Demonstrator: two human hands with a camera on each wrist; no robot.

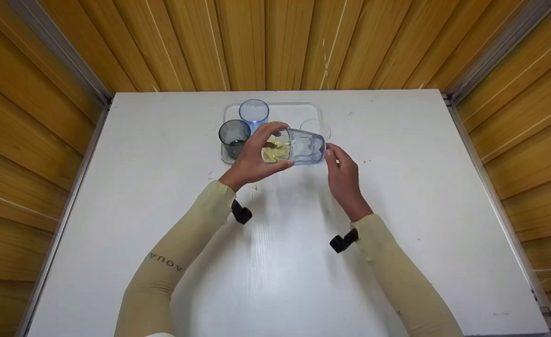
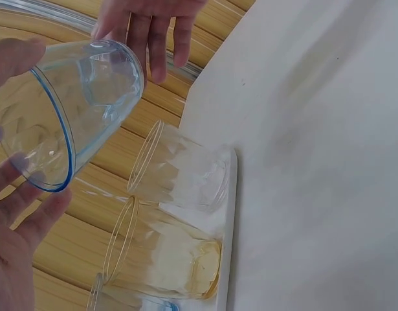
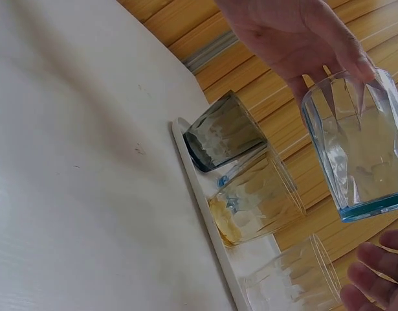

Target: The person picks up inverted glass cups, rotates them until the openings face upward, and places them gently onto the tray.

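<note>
My left hand [image 1: 256, 157] grips a light-blue faceted drinking glass [image 1: 308, 146] around its rim end, fingers on one side and thumb on the other. The glass lies on its side in the air, mouth toward the left hand and base toward the right. Close beside that base is my right hand [image 1: 345, 175], its fingers loosely bent; the right wrist view shows a gap between its fingertips [image 3: 373, 269] and the glass. Under the held glass stands a yellow-tinted glass [image 2: 163, 256], partly hidden by it from the head view.
A shallow white tray [image 1: 298, 104] sits toward the back of the white table [image 1: 397, 210]. On it stand a dark grey glass [image 1: 233, 135], a blue glass [image 1: 253, 111] and a clear glass [image 1: 316, 127], all upright. Wood-look panels [image 1: 284, 47] border the back and sides.
</note>
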